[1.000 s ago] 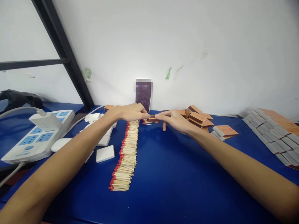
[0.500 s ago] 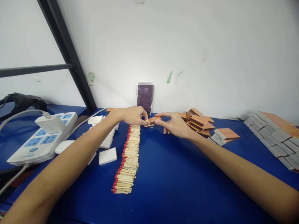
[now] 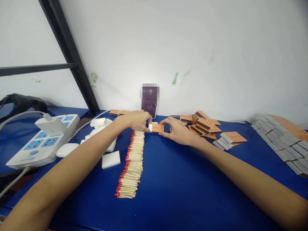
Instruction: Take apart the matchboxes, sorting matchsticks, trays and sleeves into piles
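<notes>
Between my hands is an orange matchbox (image 3: 158,128) with red characters on its face; its white inner tray sticks out on the left side. My left hand (image 3: 141,120) pinches that white end between thumb and fingers. My right hand (image 3: 176,131) grips the orange sleeve at its right end. Just below my left hand begins a long row of matches (image 3: 134,160) with red heads to the left, laid side by side toward me. A dark purple upright object (image 3: 149,104), partly pixelated, stands behind the matchbox.
White box trays (image 3: 111,159) lie left of the matches. Orange matchboxes (image 3: 204,123) are piled to the right, beside several grey-edged boxes (image 3: 233,138). Rows of stacked boxes (image 3: 281,138) stand far right. A power strip (image 3: 45,141) with cables sits at left on the blue table (image 3: 183,186).
The matchbox has turned so its printed face shows toward me, with the white tray end visible at left. My right hand has shifted slightly, its fingers now closed on the sleeve's end.
</notes>
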### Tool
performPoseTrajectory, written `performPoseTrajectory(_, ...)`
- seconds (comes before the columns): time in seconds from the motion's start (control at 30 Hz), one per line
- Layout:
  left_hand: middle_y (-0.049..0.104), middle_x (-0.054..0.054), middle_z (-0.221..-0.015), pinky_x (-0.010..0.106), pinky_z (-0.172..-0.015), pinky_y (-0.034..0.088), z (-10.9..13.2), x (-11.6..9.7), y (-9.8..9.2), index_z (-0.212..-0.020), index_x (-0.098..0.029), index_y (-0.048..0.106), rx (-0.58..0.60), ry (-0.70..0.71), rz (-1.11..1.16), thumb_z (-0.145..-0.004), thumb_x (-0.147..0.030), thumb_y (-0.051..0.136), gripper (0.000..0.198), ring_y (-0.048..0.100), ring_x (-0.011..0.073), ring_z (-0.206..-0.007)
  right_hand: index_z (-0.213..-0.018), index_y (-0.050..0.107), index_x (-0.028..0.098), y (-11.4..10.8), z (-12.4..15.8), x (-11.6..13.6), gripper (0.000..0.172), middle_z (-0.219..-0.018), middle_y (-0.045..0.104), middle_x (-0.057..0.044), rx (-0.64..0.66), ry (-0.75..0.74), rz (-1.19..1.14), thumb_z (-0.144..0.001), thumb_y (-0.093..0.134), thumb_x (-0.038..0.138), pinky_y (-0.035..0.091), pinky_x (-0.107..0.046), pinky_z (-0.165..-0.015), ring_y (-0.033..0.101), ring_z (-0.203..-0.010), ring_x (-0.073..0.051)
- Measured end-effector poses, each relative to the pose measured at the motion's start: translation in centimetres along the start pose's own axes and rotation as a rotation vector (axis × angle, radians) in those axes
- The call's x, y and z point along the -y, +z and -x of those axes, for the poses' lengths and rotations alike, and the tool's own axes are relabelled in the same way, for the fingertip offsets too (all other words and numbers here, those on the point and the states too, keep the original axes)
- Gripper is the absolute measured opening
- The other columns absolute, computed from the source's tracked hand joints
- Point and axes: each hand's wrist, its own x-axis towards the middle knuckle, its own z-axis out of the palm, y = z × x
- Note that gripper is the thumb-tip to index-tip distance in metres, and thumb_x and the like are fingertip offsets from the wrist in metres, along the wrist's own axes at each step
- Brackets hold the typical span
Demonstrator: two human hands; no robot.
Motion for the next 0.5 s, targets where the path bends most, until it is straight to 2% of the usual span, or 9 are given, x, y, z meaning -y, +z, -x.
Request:
performPoseTrajectory(0.13, 0.066, 0.005, -0.076, 0.031, -0.061, 0.038, -0.2, 0.1, 0.3, -0.104, -0.020, 0.067, -0.004, 0.012, -0.009, -0.068, -0.052, 0.069, 0.048, 0.058, 0.0190, -0.067, -0.106, 0.063, 0.019, -0.6, -0.1, -0.3, 0.029, -0.109, 0.067, -0.010, 0.029, 0.012, -0.005, -0.081, 0.070, 0.033, 0.048, -0.040, -0.087, 0.063, -0.096, -0.024)
performPoseTrajectory(0.23, 0.065, 0.005, -0.076, 0.031, -0.061, 0.038, -0.2, 0.1, 0.4, -0.104, -0.020, 0.067, -0.009, 0.010, -0.019, -0.069, -0.052, 0.069, 0.047, 0.058, 0.0194, -0.068, -0.104, 0.061, 0.019, -1.4, -0.2, -0.4, 0.028, -0.106, 0.067, -0.009, 0.099, 0.019, 0.017, -0.080, 0.068, 0.032, 0.049, -0.038, -0.082, 0.063, -0.094, -0.024)
performPoseTrajectory(0.4, 0.068, 0.007, -0.084, 0.032, -0.061, 0.038, -0.1, -0.2, 0.4, -0.103, -0.021, 0.066, -0.003, 0.004, -0.027, -0.071, -0.051, 0.066, 0.044, 0.058, 0.0208, -0.069, -0.100, 0.060, 0.020, -3.2, 0.0, -0.3, 0.023, -0.098, 0.067, -0.008, 0.228, 0.093, 0.190, -0.078, 0.065, 0.027, 0.047, -0.034, -0.074, 0.062, -0.087, -0.023)
performPoseTrajectory(0.5, 0.069, 0.009, -0.086, 0.034, -0.062, 0.039, 0.1, -0.3, 0.3, -0.104, -0.021, 0.067, -0.010, 0.006, -0.036, -0.070, -0.049, 0.067, 0.044, 0.059, 0.0225, -0.071, -0.093, 0.062, 0.019, -4.4, 0.3, -0.5, 0.018, -0.095, 0.065, -0.010, 0.223, 0.137, 0.255, -0.075, 0.062, 0.019, 0.045, -0.035, -0.070, 0.061, -0.083, -0.025)
